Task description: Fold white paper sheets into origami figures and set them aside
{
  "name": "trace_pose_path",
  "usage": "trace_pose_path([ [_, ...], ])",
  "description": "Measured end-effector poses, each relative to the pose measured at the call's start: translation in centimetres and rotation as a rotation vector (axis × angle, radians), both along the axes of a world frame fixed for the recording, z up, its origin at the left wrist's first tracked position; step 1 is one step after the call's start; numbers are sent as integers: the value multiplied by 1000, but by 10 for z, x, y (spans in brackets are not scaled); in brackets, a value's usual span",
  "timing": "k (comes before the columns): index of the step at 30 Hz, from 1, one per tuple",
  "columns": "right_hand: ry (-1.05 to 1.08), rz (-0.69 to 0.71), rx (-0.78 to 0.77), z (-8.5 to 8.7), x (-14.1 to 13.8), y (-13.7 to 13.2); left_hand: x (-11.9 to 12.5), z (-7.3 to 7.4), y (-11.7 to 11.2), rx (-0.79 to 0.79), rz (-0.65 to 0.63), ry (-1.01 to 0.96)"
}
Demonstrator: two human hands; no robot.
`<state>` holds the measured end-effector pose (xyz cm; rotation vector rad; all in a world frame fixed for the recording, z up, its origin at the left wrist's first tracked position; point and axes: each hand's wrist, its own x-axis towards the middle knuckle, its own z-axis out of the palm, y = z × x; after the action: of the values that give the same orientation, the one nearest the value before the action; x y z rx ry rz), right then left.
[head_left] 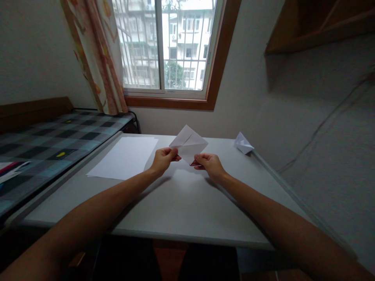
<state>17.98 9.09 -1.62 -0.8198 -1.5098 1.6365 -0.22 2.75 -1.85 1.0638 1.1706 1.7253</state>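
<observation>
At the far left a bed with a checked cover runs alongside the grey table, and a flowered curtain hangs beside the barred window. A flat sheet of white paper lies on the table's left part, just left of your hands. Your left hand has its fingers closed in a pinch on the lower left edge of a folded white paper, which you hold raised above the middle of the table, its creases facing you and one corner pointing up. Your right hand pinches the lower right edge of the same piece, fingers curled tight. Farther right, near the wall, a small folded paper shape sits on the table, well apart from your hands.
</observation>
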Motion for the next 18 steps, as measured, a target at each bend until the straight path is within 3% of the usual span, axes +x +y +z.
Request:
trace_pose_path([
  [6, 42, -64, 62, -4, 1, 4, 3, 2, 2, 48, -54, -103],
  [12, 6, 15, 54, -1, 2, 2, -3, 3, 1, -15, -4, -109],
  [18, 40, -104, 92, -2, 4, 11, -3, 0, 1, -20, -35, -81],
])
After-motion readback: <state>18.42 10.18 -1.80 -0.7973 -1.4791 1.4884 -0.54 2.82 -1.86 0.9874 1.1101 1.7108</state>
